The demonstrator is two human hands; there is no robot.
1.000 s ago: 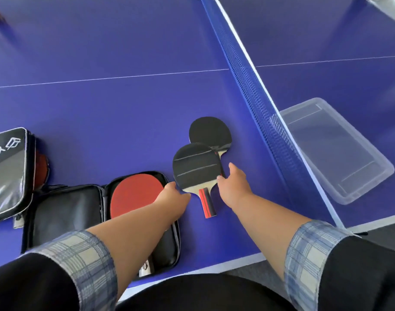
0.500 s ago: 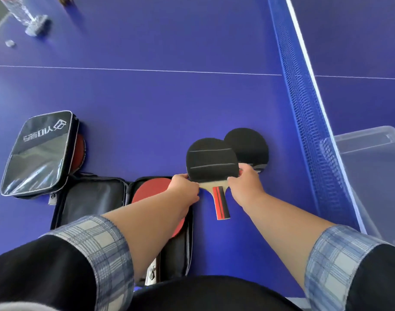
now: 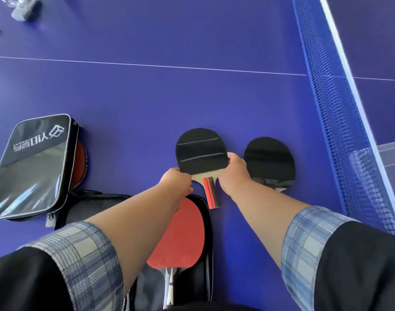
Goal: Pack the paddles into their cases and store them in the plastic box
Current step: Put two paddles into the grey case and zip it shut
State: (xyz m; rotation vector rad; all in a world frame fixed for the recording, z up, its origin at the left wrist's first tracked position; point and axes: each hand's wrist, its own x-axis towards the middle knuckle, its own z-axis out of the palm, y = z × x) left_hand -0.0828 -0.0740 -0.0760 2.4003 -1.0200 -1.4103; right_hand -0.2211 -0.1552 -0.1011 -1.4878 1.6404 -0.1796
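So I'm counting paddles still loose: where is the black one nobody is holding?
The loose black paddle lies flat on the blue table, just right of the right hand and short of the net.

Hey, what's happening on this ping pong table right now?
A person is packing paddles. Both hands, left hand and right hand, pinch the black-faced paddle with the red-striped handle near the open black zip case holding a red-faced paddle. Another black paddle lies on the blue table; the clear plastic box sits beyond the net.
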